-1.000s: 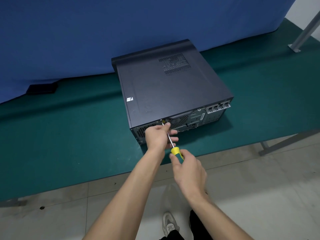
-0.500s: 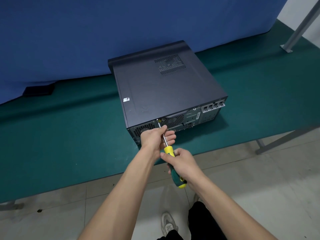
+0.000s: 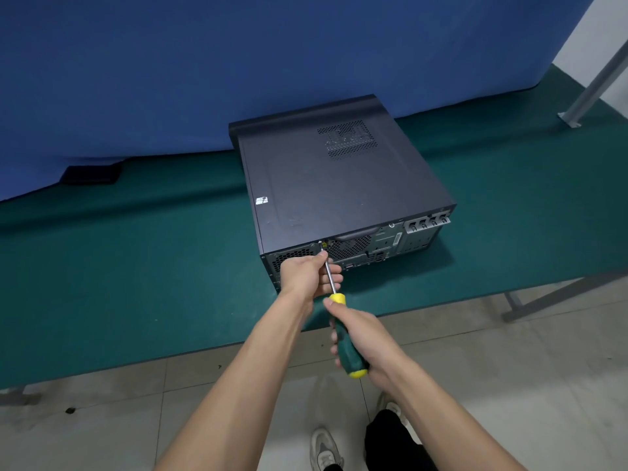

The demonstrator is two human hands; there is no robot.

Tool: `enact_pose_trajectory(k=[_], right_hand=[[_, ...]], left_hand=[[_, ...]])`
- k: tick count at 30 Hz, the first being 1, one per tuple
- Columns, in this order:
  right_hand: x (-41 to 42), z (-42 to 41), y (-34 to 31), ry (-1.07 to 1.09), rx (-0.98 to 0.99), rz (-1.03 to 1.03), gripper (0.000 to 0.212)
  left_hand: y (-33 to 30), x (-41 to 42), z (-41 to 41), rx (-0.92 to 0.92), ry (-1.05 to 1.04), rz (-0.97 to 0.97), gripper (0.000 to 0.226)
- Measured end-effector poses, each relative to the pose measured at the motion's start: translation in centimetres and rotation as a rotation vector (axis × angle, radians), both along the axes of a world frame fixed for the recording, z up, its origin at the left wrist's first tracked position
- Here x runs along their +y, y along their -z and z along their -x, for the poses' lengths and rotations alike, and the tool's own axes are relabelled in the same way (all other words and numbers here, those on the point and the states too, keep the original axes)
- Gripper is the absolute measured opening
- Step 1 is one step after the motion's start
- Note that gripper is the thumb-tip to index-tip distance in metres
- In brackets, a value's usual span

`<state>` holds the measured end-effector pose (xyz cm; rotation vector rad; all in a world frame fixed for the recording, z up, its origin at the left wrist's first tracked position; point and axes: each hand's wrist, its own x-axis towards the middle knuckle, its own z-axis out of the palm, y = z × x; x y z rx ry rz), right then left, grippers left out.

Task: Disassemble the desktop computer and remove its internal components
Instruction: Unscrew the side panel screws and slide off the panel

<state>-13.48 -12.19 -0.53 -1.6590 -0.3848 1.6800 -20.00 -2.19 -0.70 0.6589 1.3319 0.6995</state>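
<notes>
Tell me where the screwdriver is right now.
In the head view, the screwdriver is low and centre: right hand grips its handle, left hand steadies the shaft, tip at the computer back panel.

Blue backdrop [image 3: 170, 69] – green table [image 3: 119, 283] – tiled floor [image 3: 509, 368].

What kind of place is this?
Probably a repair or teardown workbench: a black desktop computer case lies on a green-covered table, a blue cloth backdrop hangs behind, and a green-and-yellow-handled screwdriver is at work.

No readable text from my seat.
The small sticker [image 3: 261, 200] on the computer case [image 3: 339, 185], beyond my left hand [image 3: 307, 275], is too blurred.
</notes>
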Motion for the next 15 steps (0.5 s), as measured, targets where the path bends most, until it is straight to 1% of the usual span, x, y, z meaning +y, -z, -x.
enact_pose_trajectory(k=[1, 2, 3, 4, 6, 7, 8, 9, 10, 12, 13, 14, 15], right_hand=[[0.0, 0.0, -0.3, 0.004, 0.111, 0.026, 0.031], [-0.1, 0.0, -0.5, 0.008, 0.178, 0.019, 0.03], [-0.1, 0.0, -0.4, 0.001, 0.174, -0.013, 0.029], [-0.2, 0.0, -0.3, 0.003, 0.121, -0.053, 0.027], [-0.1, 0.3, 0.0, 0.024, -0.081, -0.117, 0.025], [-0.1, 0.4, 0.2, 0.043, -0.173, -0.123, 0.028], [0.0, 0.4, 0.2, 0.056, -0.23, -0.114, 0.032], [0.1, 0.4, 0.2, 0.045, -0.244, -0.085, 0.034], [0.1, 0.3, 0.1, 0.019, -0.206, -0.044, 0.034], [-0.1, 0.2, -0.3, -0.022, -0.027, 0.039, 0.037], [-0.2, 0.1, -0.4, -0.009, 0.054, 0.036, 0.038], [-0.3, -0.1, -0.4, 0.013, 0.087, -0.002, 0.036], [-0.3, -0.2, -0.4, 0.036, 0.074, -0.054, 0.033]], left_hand=[[0.0, -0.1, -0.2, -0.028, -0.019, 0.016, 0.025], [0.0, -0.2, -0.2, -0.062, -0.038, 0.032, 0.026], [0.0, -0.4, -0.2, -0.089, -0.047, 0.039, 0.026], [0.1, -0.6, 0.0, -0.094, -0.037, 0.035, 0.025], [0.2, -0.6, 0.3, -0.028, 0.019, -0.004, 0.019], [0.1, -0.5, 0.2, 0.009, 0.032, -0.017, 0.016], [0.0, -0.4, 0.0, 0.02, 0.028, -0.011, 0.015], [-0.2, -0.3, -0.4, 0.003, 0.013, 0.015, 0.018], [-0.3, -0.2, -0.9, -0.021, -0.004, 0.048, 0.022], [-0.4, -0.1, -1.6, -0.057, -0.026, 0.073, 0.028], [-0.3, -0.2, -1.7, -0.08, -0.032, 0.071, 0.029], [-0.2, -0.3, -1.6, -0.107, -0.032, 0.071, 0.03], [-0.2, -0.3, -1.3, -0.126, -0.02, 0.072, 0.03]])
